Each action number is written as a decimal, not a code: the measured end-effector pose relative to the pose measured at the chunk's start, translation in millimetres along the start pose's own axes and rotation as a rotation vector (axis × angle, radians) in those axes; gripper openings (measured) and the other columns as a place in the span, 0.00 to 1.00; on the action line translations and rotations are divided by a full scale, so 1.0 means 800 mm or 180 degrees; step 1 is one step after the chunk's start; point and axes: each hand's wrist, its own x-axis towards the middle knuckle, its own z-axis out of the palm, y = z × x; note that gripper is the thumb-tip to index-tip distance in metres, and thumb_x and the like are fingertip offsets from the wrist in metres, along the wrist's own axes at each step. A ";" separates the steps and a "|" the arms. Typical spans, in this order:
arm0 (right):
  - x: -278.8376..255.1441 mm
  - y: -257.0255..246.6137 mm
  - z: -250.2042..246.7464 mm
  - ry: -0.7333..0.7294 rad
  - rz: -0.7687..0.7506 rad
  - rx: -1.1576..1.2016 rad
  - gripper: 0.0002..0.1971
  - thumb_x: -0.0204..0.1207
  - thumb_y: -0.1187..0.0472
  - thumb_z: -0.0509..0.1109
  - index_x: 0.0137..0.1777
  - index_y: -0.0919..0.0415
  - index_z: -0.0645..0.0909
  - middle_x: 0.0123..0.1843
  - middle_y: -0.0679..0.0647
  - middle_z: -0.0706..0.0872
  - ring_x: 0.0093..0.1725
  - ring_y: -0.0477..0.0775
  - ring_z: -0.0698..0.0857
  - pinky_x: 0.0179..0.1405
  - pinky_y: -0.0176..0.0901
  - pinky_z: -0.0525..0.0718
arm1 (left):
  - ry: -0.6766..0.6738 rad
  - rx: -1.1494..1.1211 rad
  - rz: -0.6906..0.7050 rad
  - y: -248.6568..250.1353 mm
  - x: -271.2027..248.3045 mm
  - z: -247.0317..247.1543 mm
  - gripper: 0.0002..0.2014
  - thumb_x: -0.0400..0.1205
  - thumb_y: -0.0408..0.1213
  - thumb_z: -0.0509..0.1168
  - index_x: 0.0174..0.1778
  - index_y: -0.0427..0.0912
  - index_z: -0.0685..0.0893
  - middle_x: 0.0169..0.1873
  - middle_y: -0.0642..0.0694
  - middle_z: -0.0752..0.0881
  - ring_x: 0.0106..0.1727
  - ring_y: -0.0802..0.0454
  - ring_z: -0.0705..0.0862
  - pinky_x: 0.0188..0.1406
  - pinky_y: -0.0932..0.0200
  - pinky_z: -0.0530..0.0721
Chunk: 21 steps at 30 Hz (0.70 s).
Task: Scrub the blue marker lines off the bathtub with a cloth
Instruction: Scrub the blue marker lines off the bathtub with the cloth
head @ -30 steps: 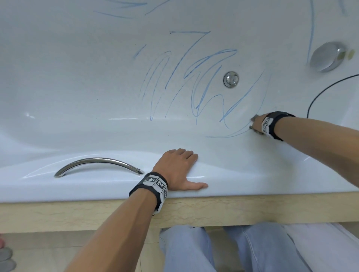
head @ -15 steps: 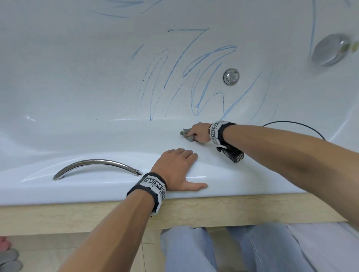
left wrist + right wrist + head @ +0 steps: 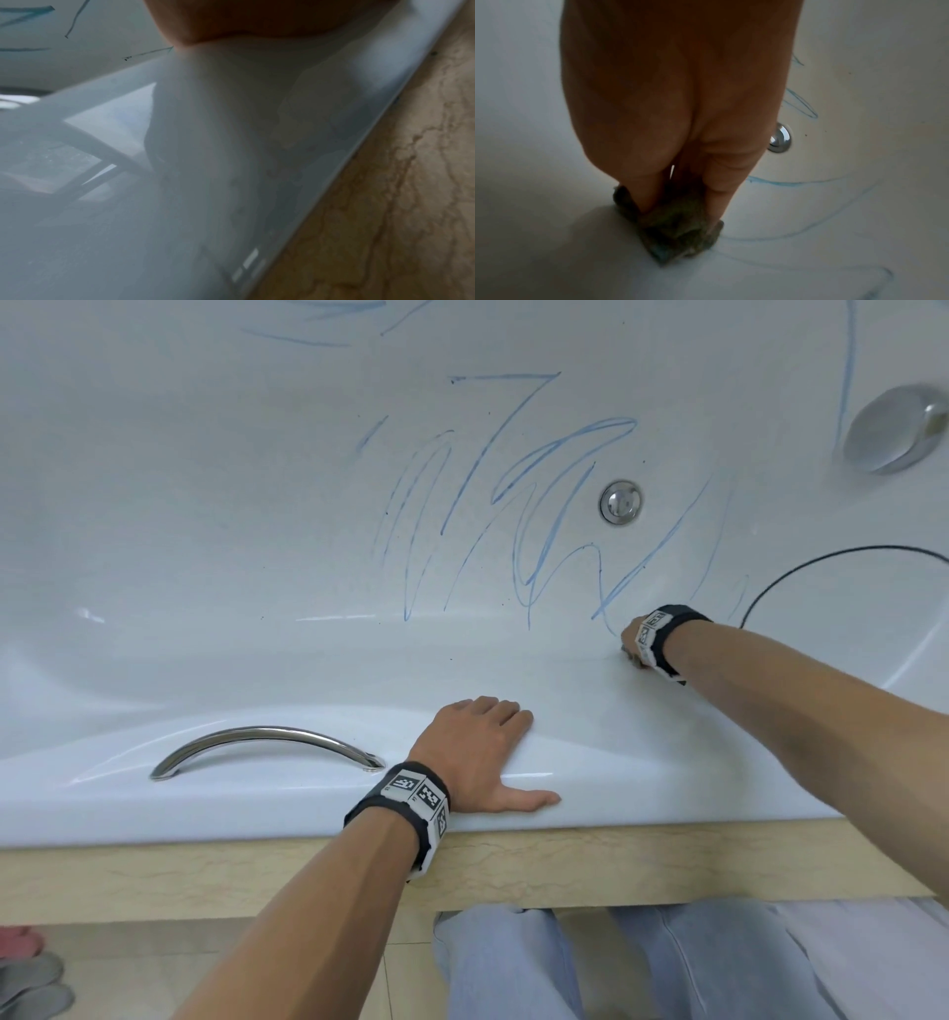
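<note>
Blue marker lines point(image 3: 539, 505) scrawl across the floor of the white bathtub point(image 3: 205, 531), around the round drain point(image 3: 620, 502). My right hand point(image 3: 630, 643) reaches down inside the tub by the near wall and grips a small dark grey cloth point(image 3: 677, 229), pressing it against the tub beside a blue line point(image 3: 795, 183). In the head view the cloth is almost hidden behind that hand. My left hand point(image 3: 488, 752) lies flat on the tub's front rim point(image 3: 667, 788), fingers straight, holding nothing.
A chrome grab handle point(image 3: 267, 744) sits on the rim left of my left hand. A chrome overflow knob point(image 3: 896, 428) is at the far right, with a thin black cable point(image 3: 821, 559) lying in the tub. More blue lines point(image 3: 318, 320) mark the far side.
My right hand with the cloth swept left along the near wall, then back to the right. The blue line low on that wall is mostly wiped away. The left hand stayed put.
</note>
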 end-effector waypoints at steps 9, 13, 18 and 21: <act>0.051 -0.071 -0.038 0.0579 -0.1201 0.0044 0.10 0.70 0.54 0.59 0.35 0.57 0.80 0.38 0.57 0.86 0.35 0.59 0.79 0.43 0.56 0.86 | -0.0065 0.0029 0.0003 0.002 0.000 -0.005 0.48 0.68 0.84 0.49 0.71 0.48 0.76 0.67 0.52 0.81 0.65 0.50 0.80 0.63 0.49 0.80; -0.012 -0.050 -0.026 0.0388 -0.0734 -0.0152 0.04 0.77 0.62 0.66 0.46 0.60 0.82 0.43 0.58 0.83 0.42 0.56 0.77 0.38 0.45 0.78 | -0.0171 0.0020 -0.0020 0.003 0.000 -0.009 0.49 0.69 0.83 0.49 0.75 0.49 0.73 0.71 0.53 0.78 0.69 0.51 0.78 0.67 0.50 0.78; -0.024 0.033 -0.010 -0.0597 -0.0319 -0.0924 0.06 0.78 0.66 0.71 0.47 0.71 0.84 0.45 0.54 0.89 0.42 0.52 0.82 0.37 0.37 0.83 | -0.0272 -0.0050 0.0002 0.007 0.002 -0.017 0.50 0.70 0.83 0.50 0.81 0.49 0.66 0.77 0.52 0.72 0.73 0.49 0.75 0.71 0.50 0.75; -0.033 0.102 -0.018 0.0512 -0.0227 -0.0638 0.06 0.78 0.58 0.72 0.46 0.61 0.84 0.39 0.50 0.87 0.38 0.54 0.86 0.39 0.42 0.87 | -0.0483 -0.0047 0.0077 0.008 0.014 -0.023 0.52 0.70 0.84 0.49 0.81 0.49 0.63 0.79 0.52 0.70 0.74 0.48 0.74 0.71 0.47 0.75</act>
